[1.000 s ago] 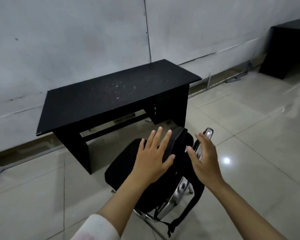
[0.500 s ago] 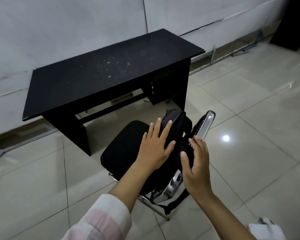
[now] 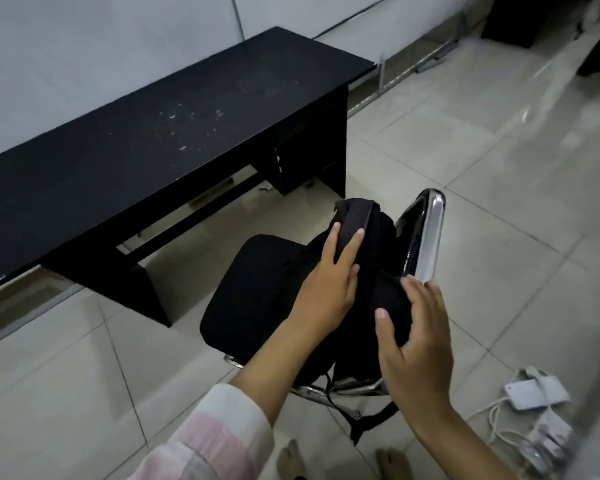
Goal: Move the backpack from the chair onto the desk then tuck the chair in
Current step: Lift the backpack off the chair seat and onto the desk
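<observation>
The black backpack stands upright on the seat of the chair, leaning against its chrome-framed back. The left hand lies on the pack's upper front, fingers spread and curling over the top edge; the right hand cups the near side, thumb pressed into the fabric. Both hands touch the pack, but neither seems fully clamped on it yet, though dark fabric and blur make that hard to judge.

The likely risks: a loose strap dangles below the seat beside the chair's metal frame and could snag as the pack rises, dragging the chair. A shallow grip on soft fabric could also let it slip.

The pack appears zipped; its contents are hidden. The black worktop stands just beyond the chair, carrying only pale specks.
</observation>
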